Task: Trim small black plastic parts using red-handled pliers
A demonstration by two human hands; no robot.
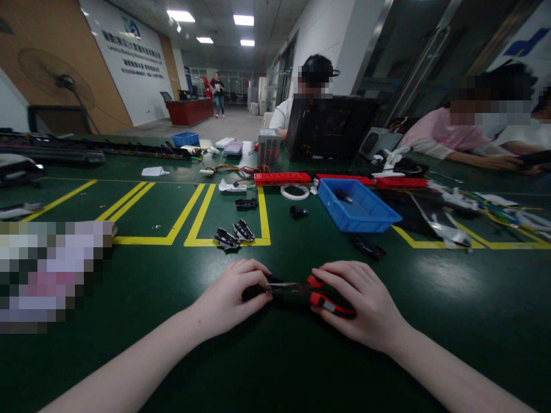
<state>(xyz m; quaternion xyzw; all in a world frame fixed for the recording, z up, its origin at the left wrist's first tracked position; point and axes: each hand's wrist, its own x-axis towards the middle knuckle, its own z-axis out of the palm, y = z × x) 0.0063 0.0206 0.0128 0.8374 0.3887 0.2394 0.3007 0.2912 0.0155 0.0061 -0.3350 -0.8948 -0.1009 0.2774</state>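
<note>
My right hand (365, 301) is closed around the red and black handles of a pair of long-nosed pliers (322, 302). The jaws point left and reach the fingertips of my left hand (230, 295). Pinched in that left hand is a small black part (250, 292), mostly covered by the fingers. Whether the jaws grip this part, I cannot tell. Beyond my hands, black and silver plastic pieces (227, 238) lie by a yellow taped line. Another black piece (246, 203) is farther back, and a short black cylinder (298, 212) lies to its right.
A blue tray (359, 206) holding a black part stands right of centre, with a dark piece (368, 248) before it. Behind are a white tape ring (295, 191), red strips (282, 179) and a large black case (329, 129). Co-workers sit across the green table (163, 281).
</note>
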